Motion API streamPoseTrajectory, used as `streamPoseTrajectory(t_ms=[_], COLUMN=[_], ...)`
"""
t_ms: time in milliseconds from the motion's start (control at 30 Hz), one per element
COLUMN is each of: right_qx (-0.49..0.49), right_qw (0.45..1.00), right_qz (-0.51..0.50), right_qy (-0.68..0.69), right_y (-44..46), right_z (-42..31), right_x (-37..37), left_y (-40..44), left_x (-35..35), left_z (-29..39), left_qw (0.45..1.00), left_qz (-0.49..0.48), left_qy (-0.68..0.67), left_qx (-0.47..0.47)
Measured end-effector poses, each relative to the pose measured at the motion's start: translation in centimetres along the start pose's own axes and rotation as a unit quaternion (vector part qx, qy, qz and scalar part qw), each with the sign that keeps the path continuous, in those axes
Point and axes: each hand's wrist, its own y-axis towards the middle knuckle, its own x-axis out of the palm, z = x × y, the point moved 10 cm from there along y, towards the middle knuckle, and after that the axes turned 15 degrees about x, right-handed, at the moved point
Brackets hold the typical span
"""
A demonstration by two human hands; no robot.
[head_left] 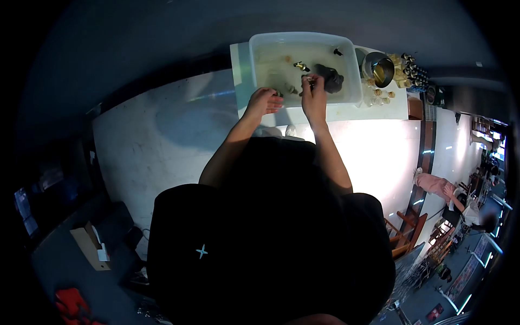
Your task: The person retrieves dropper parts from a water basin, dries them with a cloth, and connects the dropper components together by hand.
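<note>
A pale floor [162, 130] spreads across a dim, dark-walled room, with a bright patch of light on it to the right of the person's body. An open cardboard box [89, 246] lies at lower left, with a red item [70, 303] below it. On the far right are a wooden chair [410, 233] and another person [433, 185] in pink trousers and a light top.

On a white table [338, 112] sits a translucent plastic tub [357, 81] of cloudy water. To its right stand a metal bowl [370, 60], several small brass-coloured rings [391, 94] and, farther out, a cluster of dark and brass-coloured fittings [416, 73]. A brown box [415, 108] is by the table's right end.

Inside the tub, a dark cloth-like lump [331, 78] lies just beside the right hand [313, 91], and a yellow-and-black fitting [301, 66] is beyond that hand. A small black piece [338, 51] is near the far right corner.

Both forearms reach forward over the tub's near edge. The right hand points away from the body, its thumb and fingers closed on a small dark metallic part [310, 81]. The left hand [264, 102] is turned inward, fingers close together and roughly level; whether it grips the small dark thing [278, 93] at its fingertips cannot be told.
</note>
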Motion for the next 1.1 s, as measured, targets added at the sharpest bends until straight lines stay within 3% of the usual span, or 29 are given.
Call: streamPoseTrajectory(t_ms=[67, 167, 233, 300, 333, 467, 567, 600, 700, 800, 900, 1000, 1100], right_qx=[-0.077, -0.173, -0.058, 0.018, 0.027, -0.139, -0.046, 0.109, 0.01, 0.075, 0.133, 0.189, 0.222], right_qw=[0.991, 0.979, 0.982, 0.939, 0.955, 0.988, 0.985, 0.956, 0.986, 0.993, 0.98, 0.935, 0.889], right_qz=[0.053, 0.103, 0.023, -0.051, -0.039, 0.062, -0.032, -0.193, -0.055, -0.09, -0.085, -0.186, -0.178], right_qy=[0.096, 0.027, -0.176, -0.34, -0.292, -0.031, -0.164, -0.193, -0.16, 0.033, 0.121, 0.233, 0.359], right_y=[-0.6, -0.7, 3.1, 4.5, 4.5, 3.0, 7.0, 7.2, 6.3, 6.4, 6.6, 7.0, 5.8], right_z=[-2.6, -3.6, 0.8, 4.2, 3.7, -0.8, 6.0, 8.7, 6.6, 8.7, 11.2, 13.8, 15.0], right_x=[-2.2, -3.3, -0.4, 1.0, 0.1, -3.9, -1.3, 0.2, -2.6, -3.5, -5.0, -4.7, -6.0], left_y=[0.3, 1.2, 1.6, 1.7, 2.0, 3.1, 3.5, 3.4, 3.6, 3.5, 3.4, 3.3, 2.7], left_x=[0.7, 1.8, 2.5, 3.3, 3.7, 4.8, 5.7, 6.2, 7.3, 8.3, 9.6, 11.4, 13.7], left_z=[0.2, 0.4, 0.6, 0.5, 0.6, 0.0, -0.6, -0.5, -0.4, -1.8, -2.2, -2.9, -4.1], left_qw=[1.0, 0.999, 0.999, 0.999, 0.999, 0.998, 0.999, 0.998, 0.998, 0.998, 0.999, 0.999, 0.998], left_qz=[0.006, 0.023, 0.023, 0.024, 0.024, 0.033, 0.027, 0.028, 0.028, 0.027, 0.012, -0.007, -0.033], left_qy=[-0.008, -0.023, -0.016, -0.005, 0.002, -0.006, -0.009, -0.005, -0.002, -0.017, -0.022, -0.029, -0.033], left_qx=[0.011, 0.033, 0.041, 0.037, 0.034, 0.048, 0.046, 0.05, 0.056, 0.049, 0.048, 0.043, 0.032])
